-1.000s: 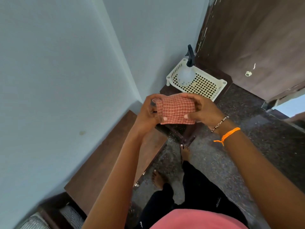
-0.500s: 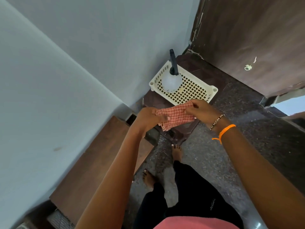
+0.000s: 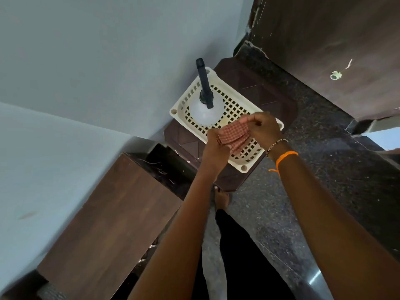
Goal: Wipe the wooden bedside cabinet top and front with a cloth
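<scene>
A red-checked cloth is pinched between 2 hands: the left hand is closed on its near edge, the right hand curled over its far corner. It is held in the air above a cream plastic basket. Folding is judged the step in hand; a flat, palm-sized pad with edges tucked in would wipe best. The cloth appears thin, woven and limp. The basket is rigid latticework and holds a translucent spray bottle. The wooden cabinet, matte and grained, stands lower left, untouched.
</scene>
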A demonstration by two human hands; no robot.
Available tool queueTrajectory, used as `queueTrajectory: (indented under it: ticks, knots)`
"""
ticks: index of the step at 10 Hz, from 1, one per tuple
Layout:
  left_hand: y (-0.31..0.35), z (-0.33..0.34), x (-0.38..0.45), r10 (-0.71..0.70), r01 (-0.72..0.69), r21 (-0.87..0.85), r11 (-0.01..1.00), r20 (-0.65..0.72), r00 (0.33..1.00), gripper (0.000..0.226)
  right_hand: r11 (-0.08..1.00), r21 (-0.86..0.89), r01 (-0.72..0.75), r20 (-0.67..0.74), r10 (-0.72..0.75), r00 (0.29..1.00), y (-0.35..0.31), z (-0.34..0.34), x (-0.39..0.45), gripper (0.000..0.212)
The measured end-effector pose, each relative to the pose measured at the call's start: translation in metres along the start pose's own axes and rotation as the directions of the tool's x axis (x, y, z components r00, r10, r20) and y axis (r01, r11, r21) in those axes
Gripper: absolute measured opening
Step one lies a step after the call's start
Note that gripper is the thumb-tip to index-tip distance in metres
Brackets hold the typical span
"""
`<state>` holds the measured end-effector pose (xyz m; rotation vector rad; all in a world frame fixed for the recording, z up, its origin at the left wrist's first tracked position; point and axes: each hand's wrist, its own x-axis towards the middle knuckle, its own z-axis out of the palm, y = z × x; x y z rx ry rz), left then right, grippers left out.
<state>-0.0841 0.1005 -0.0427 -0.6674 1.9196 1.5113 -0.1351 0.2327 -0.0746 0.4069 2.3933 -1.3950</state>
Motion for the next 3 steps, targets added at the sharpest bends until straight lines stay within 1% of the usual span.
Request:
queueTrajectory:
  ticks: [1, 2, 3]
  knots:
    - [0.001, 0.012, 0.011, -0.016, -0.001, 0.191, 0.982, 0.088, 0.996, 0.042, 0.996, -0.087, 0.037, -0.003, -0.037, 0.999, 0.005, 0.006, 0.013, 0.040]
    - [-0.007, 0.018, 0.017, -0.065, -0.002, 0.466, 0.885, 0.129, 0.990, 0.055, 0.987, -0.154, 0.039, 0.047, -0.033, 0.998, 0.010, 0.009, 0.020, 0.043]
    - [-0.013, 0.011, 0.017, -0.044, 0.013, 0.432, 0.902, 0.063, 0.997, 0.058, 0.978, -0.207, 0.016, 0.044, -0.007, 0.999, 0.013, 0.009, 0.019, 0.041]
